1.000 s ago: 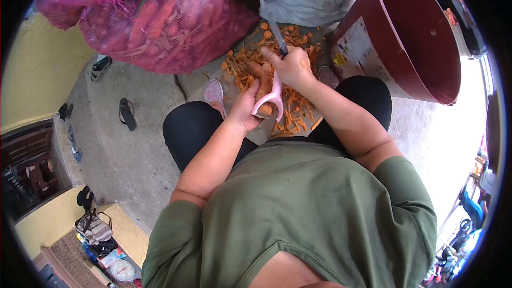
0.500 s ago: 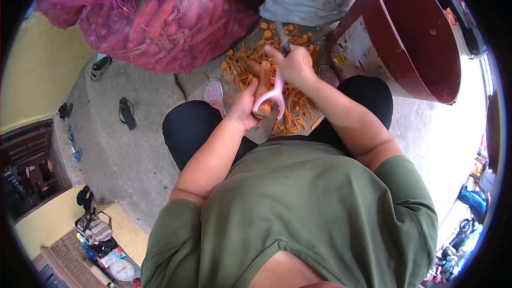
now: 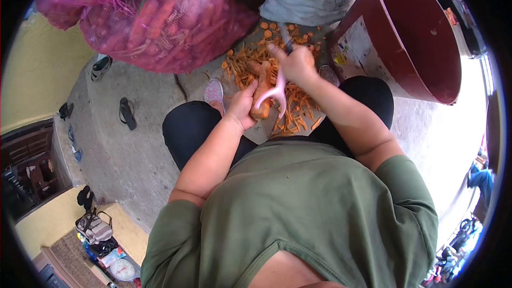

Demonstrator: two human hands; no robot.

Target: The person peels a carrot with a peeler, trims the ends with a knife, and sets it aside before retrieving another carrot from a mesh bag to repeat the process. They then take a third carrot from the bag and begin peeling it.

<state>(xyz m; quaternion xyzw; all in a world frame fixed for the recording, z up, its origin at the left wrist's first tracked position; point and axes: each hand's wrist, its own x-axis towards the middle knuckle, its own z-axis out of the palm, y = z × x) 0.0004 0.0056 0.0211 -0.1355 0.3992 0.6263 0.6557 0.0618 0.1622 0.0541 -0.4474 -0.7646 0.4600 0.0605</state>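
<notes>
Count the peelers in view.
1: the pink peeler is in the right hand, by the carrot in the left hand. Others may be hidden under the peelings.

Seemingly a home's porch, with loose sandals (image 3: 127, 114) on concrete floor (image 3: 125, 160) near a yellow wall (image 3: 42, 69).

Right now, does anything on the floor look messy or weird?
Yes: orange peelings and round slices lie scattered on the bare concrete floor, not in a container. Also, one black flip-flop sits apart, with no matching one beside it.
</notes>
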